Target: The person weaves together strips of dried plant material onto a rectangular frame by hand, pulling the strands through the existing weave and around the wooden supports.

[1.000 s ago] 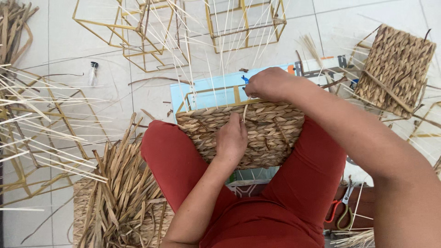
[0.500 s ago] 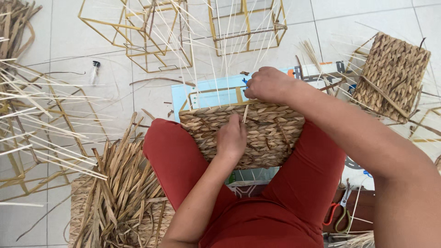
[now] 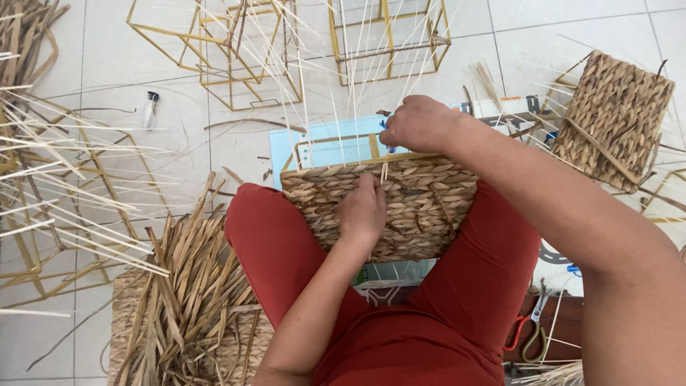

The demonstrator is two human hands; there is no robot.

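Here we are resting a woven basket [image 3: 400, 207] across our red-clad knees, its braided wall facing up. Our left hand [image 3: 363, 211] is pressing flat on that wall, fingers together, pinching a pale reed at the rim. Our right hand [image 3: 420, 123] is closing in a fist just beyond the far rim, gripping something we cannot make out. A light blue sheet [image 3: 321, 146] is lying under the basket, mostly hidden. A finished woven panel [image 3: 613, 118] is lying well apart to the right. Red-handled scissors [image 3: 525, 337] are showing partly beside our thigh.
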